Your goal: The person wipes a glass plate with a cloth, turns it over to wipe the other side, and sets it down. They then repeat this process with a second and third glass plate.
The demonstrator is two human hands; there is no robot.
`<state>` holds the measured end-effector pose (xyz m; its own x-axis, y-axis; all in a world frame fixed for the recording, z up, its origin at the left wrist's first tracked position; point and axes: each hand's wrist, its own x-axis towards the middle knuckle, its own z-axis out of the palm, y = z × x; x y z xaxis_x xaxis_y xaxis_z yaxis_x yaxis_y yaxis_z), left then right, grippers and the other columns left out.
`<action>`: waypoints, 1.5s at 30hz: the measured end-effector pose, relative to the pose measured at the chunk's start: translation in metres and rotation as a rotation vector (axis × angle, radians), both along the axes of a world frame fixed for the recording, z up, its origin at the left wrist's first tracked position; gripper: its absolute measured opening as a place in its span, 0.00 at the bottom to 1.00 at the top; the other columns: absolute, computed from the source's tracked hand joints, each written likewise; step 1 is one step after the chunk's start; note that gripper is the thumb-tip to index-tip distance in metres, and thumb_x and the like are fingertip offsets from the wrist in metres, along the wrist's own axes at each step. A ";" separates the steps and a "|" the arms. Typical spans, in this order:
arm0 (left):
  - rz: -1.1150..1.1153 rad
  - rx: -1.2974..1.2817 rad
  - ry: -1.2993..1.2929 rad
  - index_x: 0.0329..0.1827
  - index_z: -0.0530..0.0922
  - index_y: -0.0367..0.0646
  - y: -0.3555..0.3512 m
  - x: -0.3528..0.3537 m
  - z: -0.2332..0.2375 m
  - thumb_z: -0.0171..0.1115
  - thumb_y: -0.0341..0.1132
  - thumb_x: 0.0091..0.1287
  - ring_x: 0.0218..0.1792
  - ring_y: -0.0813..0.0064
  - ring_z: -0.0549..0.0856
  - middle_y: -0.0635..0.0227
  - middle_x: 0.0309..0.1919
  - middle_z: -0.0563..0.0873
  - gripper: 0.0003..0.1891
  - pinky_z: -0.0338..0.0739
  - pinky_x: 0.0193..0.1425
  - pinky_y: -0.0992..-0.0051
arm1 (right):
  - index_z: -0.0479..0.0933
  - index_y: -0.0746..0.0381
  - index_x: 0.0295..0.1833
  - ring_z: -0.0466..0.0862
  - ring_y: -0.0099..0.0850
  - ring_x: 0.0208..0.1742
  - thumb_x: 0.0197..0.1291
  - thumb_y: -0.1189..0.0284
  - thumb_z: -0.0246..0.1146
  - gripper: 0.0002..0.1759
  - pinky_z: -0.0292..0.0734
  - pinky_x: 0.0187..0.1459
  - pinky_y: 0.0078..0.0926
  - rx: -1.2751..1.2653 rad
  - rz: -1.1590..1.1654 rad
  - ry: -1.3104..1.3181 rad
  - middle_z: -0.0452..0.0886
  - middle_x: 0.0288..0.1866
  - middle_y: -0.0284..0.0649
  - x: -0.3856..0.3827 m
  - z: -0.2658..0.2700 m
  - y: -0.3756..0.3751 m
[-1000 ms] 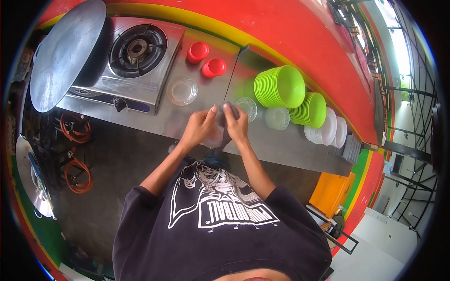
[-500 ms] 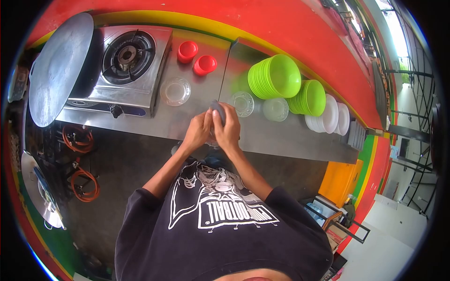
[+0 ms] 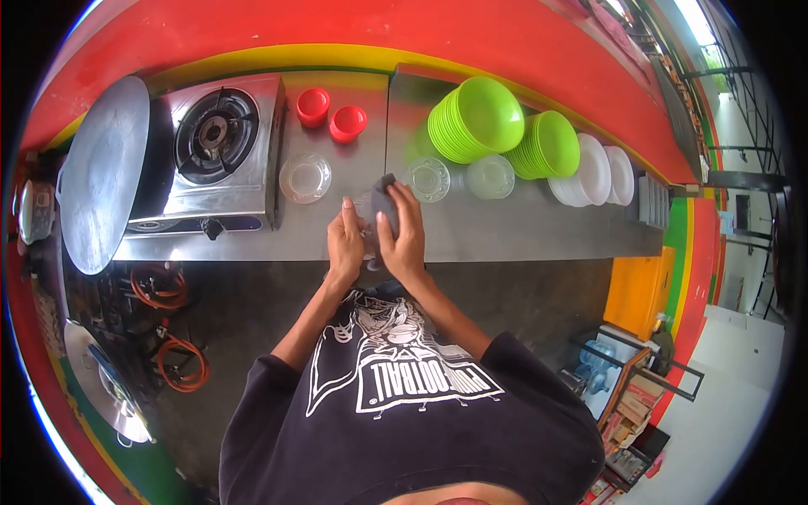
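Observation:
My right hand (image 3: 404, 237) presses a grey cloth (image 3: 384, 202) with its fingers, in front of me at the counter's front edge. Just beside it, my left hand (image 3: 345, 242) grips what looks like a clear glass dish (image 3: 364, 205), mostly hidden between the two hands. The cloth lies against that dish's right side. Nearby on the steel counter is one clear glass dish (image 3: 305, 178) to the left. To the right are another glass dish (image 3: 427, 179) and a third, cloudier one (image 3: 490, 177).
Two red cups (image 3: 348, 124) stand behind the left dish. A gas stove (image 3: 215, 160) with a large metal lid (image 3: 105, 177) fills the left end. Stacked green bowls (image 3: 484, 118) and white plates (image 3: 585, 172) line the right. Orange hoses (image 3: 181, 362) hang below the counter.
My hands have drawn apart slightly, the left one opening its thumb upward and the right one shifting the cloth. The head view has tilted, so the counter sits differently in the picture.

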<state>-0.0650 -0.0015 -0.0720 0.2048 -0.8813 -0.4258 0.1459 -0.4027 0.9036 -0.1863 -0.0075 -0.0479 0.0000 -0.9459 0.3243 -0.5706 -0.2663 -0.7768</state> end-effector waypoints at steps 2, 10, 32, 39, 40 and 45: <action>-0.022 0.055 0.148 0.33 0.75 0.39 -0.003 -0.001 0.031 0.45 0.60 0.81 0.18 0.77 0.81 0.63 0.21 0.83 0.31 0.77 0.21 0.77 | 0.75 0.70 0.65 0.82 0.45 0.61 0.73 0.69 0.59 0.21 0.75 0.62 0.39 0.061 -0.103 -0.156 0.80 0.61 0.53 -0.004 0.006 -0.005; -0.200 0.054 0.181 0.41 0.76 0.34 -0.009 0.004 0.024 0.44 0.57 0.82 0.32 0.68 0.89 0.51 0.34 0.88 0.30 0.84 0.33 0.71 | 0.77 0.68 0.34 0.69 0.21 0.25 0.75 0.59 0.62 0.23 0.67 0.28 0.27 0.377 -0.252 -0.559 0.72 0.21 0.33 -0.026 0.003 -0.012; -0.283 0.163 1.023 0.81 0.62 0.51 -0.011 0.003 0.061 0.46 0.63 0.74 0.70 0.63 0.74 0.65 0.70 0.75 0.38 0.67 0.75 0.58 | 0.80 0.63 0.52 0.78 0.43 0.50 0.57 0.72 0.72 0.17 0.73 0.51 0.42 -0.030 -0.052 0.118 0.79 0.48 0.40 -0.005 0.035 0.005; -0.274 -0.042 0.800 0.84 0.56 0.51 -0.018 0.006 0.055 0.46 0.64 0.72 0.70 0.50 0.74 0.47 0.72 0.72 0.41 0.67 0.75 0.54 | 0.82 0.63 0.48 0.79 0.42 0.46 0.56 0.69 0.72 0.16 0.74 0.47 0.41 0.092 -0.010 0.204 0.80 0.45 0.40 -0.012 0.033 0.020; -0.254 -0.054 0.765 0.84 0.56 0.51 -0.018 0.006 0.058 0.46 0.64 0.72 0.70 0.47 0.74 0.45 0.72 0.72 0.42 0.67 0.75 0.53 | 0.82 0.63 0.47 0.79 0.42 0.45 0.56 0.68 0.72 0.15 0.75 0.46 0.41 0.117 0.019 0.190 0.80 0.44 0.40 -0.013 0.032 0.023; -0.238 -0.041 0.736 0.83 0.56 0.50 -0.024 -0.003 0.064 0.46 0.65 0.71 0.71 0.44 0.73 0.43 0.71 0.72 0.42 0.66 0.75 0.48 | 0.82 0.64 0.50 0.81 0.44 0.48 0.55 0.68 0.72 0.18 0.76 0.51 0.42 0.251 0.218 -0.125 0.81 0.46 0.43 -0.022 0.046 0.022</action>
